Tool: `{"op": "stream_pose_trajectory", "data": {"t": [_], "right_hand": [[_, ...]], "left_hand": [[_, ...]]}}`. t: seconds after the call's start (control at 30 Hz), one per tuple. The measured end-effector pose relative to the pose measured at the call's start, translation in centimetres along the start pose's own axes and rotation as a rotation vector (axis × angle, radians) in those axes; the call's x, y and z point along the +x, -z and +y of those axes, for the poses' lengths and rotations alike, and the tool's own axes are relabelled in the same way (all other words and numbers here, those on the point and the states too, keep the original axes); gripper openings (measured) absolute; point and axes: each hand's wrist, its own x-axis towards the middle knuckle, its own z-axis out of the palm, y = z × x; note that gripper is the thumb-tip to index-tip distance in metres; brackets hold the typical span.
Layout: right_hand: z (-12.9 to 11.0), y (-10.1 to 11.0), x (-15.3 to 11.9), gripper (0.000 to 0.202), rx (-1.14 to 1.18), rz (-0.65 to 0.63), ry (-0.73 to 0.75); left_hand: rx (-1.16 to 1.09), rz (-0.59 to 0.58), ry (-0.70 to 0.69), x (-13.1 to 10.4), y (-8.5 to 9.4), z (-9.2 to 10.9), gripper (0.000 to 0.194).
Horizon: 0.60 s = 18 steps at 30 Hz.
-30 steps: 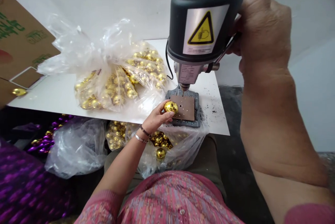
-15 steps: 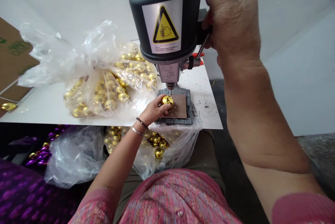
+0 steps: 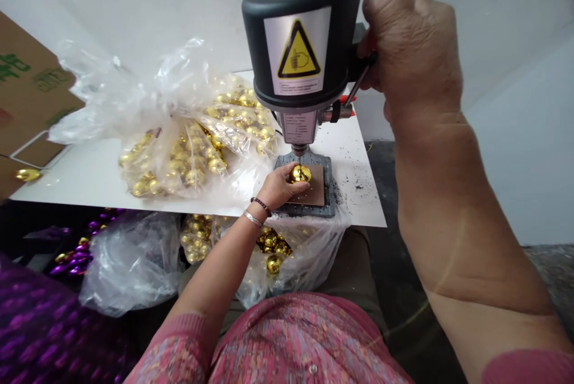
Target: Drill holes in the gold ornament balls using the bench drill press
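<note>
While the left hand (image 3: 278,185) pins a gold mirror-tiled ball (image 3: 301,174) near mid-frame, the right hand (image 3: 417,49), upper right, is wrapped round the feed lever (image 3: 359,81) of a bench drill press (image 3: 301,43). Left fingers gripping: thumb on the near side, finger on the far side, ball between, probably so it can't roll and the top stays clear for the bit. Right fingers look curled round the lever end, though mostly hidden; the grip there presumably controls the bit height. Ball sits directly under the drill bit (image 3: 299,160); can't tell if the tip touches. Under it, a brown board (image 3: 317,189) lies on the gray base (image 3: 329,171), likely as backing to protect the metal. Dark crumbs (image 3: 357,185) on the table (image 3: 368,210), right of the base. Tied plastic bag (image 3: 179,110) of gold balls sits left of the press; open plastic bag (image 3: 316,258), lower center, has more, probably placed close for easy reach. Cardboard box (image 3: 33,94) at left edge, loose gold ball (image 3: 27,174) beside it. Purple balls (image 3: 77,261), lower left.
</note>
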Motion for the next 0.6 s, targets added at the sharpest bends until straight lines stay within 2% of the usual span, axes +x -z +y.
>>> {"op": "stream_pose_trajectory", "data": {"t": [0.17, 0.3, 0.47, 0.6], "right_hand": [[-0.8, 0.7, -2.8, 0.035, -0.073, 0.075, 0.026], [-0.7, 1.6, -7.1, 0.025, -0.262, 0.093, 0.171], [2.2, 1.4, -11.4, 0.011, -0.410, 0.166, 0.398], [4.9, 0.7, -12.8, 0.008, -0.434, 0.242, 0.546]], "left_hand": [[0.001, 0.015, 0.011, 0.0, -0.3, -0.1, 0.062], [0.020, 0.008, 0.021, 0.0, -0.3, -0.3, 0.065], [0.025, 0.009, -0.001, 0.0, -0.4, -0.7, 0.066], [0.026, 0.003, -0.038, 0.0, -0.4, -0.8, 0.060]]}}
